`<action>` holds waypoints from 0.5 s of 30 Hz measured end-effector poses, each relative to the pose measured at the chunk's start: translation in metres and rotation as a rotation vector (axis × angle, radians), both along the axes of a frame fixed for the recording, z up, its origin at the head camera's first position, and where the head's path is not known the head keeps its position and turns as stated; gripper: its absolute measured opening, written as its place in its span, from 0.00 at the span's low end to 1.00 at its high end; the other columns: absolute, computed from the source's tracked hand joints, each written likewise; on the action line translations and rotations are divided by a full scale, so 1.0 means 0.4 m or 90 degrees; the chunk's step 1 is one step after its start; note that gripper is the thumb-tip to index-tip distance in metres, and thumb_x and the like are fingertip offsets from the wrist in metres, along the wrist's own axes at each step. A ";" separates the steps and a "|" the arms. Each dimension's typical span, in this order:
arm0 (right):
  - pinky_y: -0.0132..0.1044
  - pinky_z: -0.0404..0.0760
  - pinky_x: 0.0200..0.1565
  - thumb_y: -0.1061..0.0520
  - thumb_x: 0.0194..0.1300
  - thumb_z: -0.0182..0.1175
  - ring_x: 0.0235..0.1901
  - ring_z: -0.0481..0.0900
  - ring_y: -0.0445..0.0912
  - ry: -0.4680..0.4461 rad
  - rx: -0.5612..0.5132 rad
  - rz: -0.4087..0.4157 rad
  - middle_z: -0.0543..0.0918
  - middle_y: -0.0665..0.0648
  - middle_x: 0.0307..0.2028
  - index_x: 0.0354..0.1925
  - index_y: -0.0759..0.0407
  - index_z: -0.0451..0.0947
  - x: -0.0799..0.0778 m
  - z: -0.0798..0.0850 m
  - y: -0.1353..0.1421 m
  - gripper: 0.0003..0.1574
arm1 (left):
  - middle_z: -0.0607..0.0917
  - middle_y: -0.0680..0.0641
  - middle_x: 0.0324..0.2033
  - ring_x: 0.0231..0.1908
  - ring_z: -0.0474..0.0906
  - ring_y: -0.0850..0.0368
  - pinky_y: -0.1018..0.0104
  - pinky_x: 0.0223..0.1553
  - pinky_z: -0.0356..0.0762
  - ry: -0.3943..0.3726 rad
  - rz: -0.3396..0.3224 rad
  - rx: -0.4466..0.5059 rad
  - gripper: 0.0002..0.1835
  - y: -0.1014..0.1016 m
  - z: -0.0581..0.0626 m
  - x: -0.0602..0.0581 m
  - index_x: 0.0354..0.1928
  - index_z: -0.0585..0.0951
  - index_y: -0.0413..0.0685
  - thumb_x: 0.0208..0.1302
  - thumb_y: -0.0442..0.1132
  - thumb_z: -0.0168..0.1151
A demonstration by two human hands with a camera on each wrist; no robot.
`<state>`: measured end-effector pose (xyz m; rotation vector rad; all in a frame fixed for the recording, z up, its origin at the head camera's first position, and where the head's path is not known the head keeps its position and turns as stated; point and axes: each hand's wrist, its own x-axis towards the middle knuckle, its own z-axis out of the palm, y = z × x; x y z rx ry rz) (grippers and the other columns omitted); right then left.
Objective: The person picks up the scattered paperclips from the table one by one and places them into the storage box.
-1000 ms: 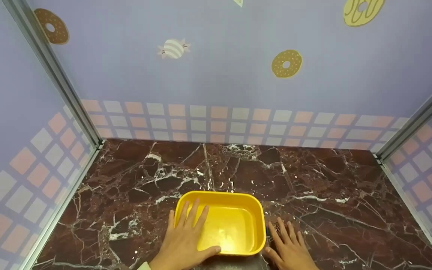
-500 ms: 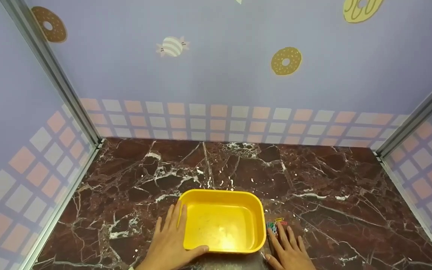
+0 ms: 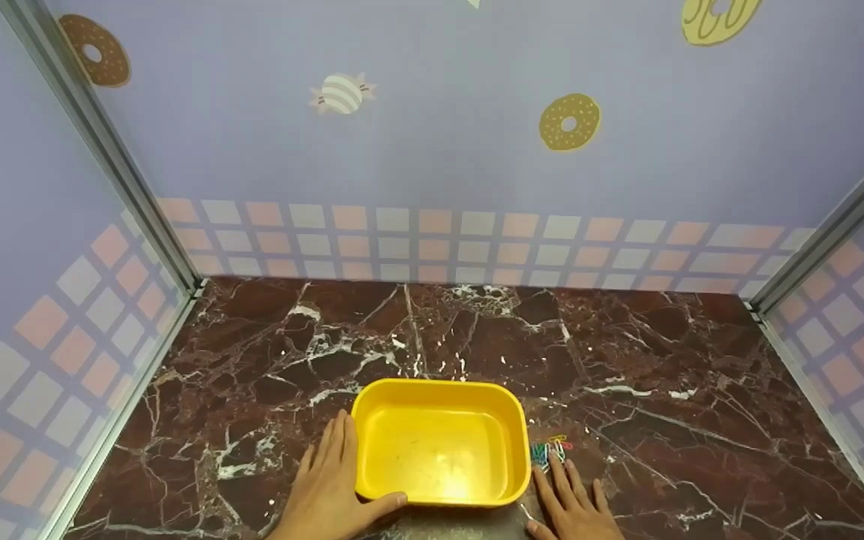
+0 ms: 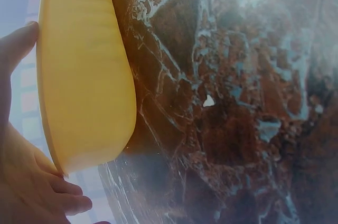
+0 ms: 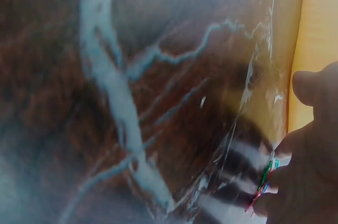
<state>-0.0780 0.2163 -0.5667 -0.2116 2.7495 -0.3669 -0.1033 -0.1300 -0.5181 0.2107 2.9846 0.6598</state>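
Note:
A yellow plastic tub (image 3: 443, 450) with rounded corners stands on the marble top, its inside bare. My left hand (image 3: 327, 480) lies along the tub's left side, fingers straight and thumb at the front rim. In the left wrist view, the thumb and fingers show right at the rim of the tub (image 4: 87, 76). A small heap of coloured paper clips (image 3: 549, 452) lies just right of the tub. My right hand (image 3: 571, 502) is spread over the table with straight fingers, fingertips at the heap's near edge. The right wrist view shows the clips (image 5: 262, 184) beside the darkened fingers.
The dark red marble tabletop (image 3: 664, 360) has white veins and specks. A lilac back wall (image 3: 462, 172) with printed sweets and tiles closes off the far side. Metal posts stand at the left corner (image 3: 121, 172) and right corner (image 3: 822, 225).
My left hand has shifted left, from over the tub's inside to its outer left side. My right hand has drawn back slightly towards me, uncovering the paper clips.

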 end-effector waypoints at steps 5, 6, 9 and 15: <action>0.73 0.41 0.67 0.20 0.65 0.36 0.76 0.45 0.60 0.022 0.006 0.008 0.43 0.59 0.77 0.76 0.51 0.49 -0.015 -0.008 0.004 0.55 | 0.46 0.36 0.75 0.75 0.46 0.38 0.35 0.70 0.49 -0.005 0.001 0.008 0.71 0.000 -0.002 0.000 0.75 0.47 0.35 0.43 0.81 0.56; 0.72 0.41 0.67 0.21 0.65 0.36 0.76 0.44 0.60 0.024 0.005 0.008 0.43 0.59 0.78 0.76 0.51 0.49 -0.018 -0.008 0.004 0.54 | 0.46 0.36 0.75 0.75 0.46 0.38 0.35 0.70 0.49 -0.006 0.000 0.010 0.71 -0.001 -0.002 -0.001 0.75 0.47 0.35 0.43 0.82 0.56; 0.72 0.42 0.67 0.22 0.66 0.37 0.76 0.44 0.59 0.038 0.000 0.014 0.43 0.59 0.78 0.76 0.51 0.49 -0.031 -0.008 0.006 0.53 | 0.46 0.36 0.75 0.75 0.46 0.38 0.34 0.70 0.49 -0.009 0.000 0.013 0.71 0.000 -0.002 -0.004 0.75 0.46 0.35 0.44 0.82 0.55; 0.73 0.42 0.67 0.30 0.69 0.43 0.75 0.43 0.63 0.085 -0.042 0.044 0.45 0.62 0.77 0.75 0.55 0.51 -0.057 -0.002 0.012 0.48 | 0.46 0.36 0.75 0.75 0.46 0.38 0.34 0.70 0.48 -0.016 0.008 0.013 0.71 0.004 -0.002 -0.014 0.75 0.45 0.35 0.44 0.82 0.54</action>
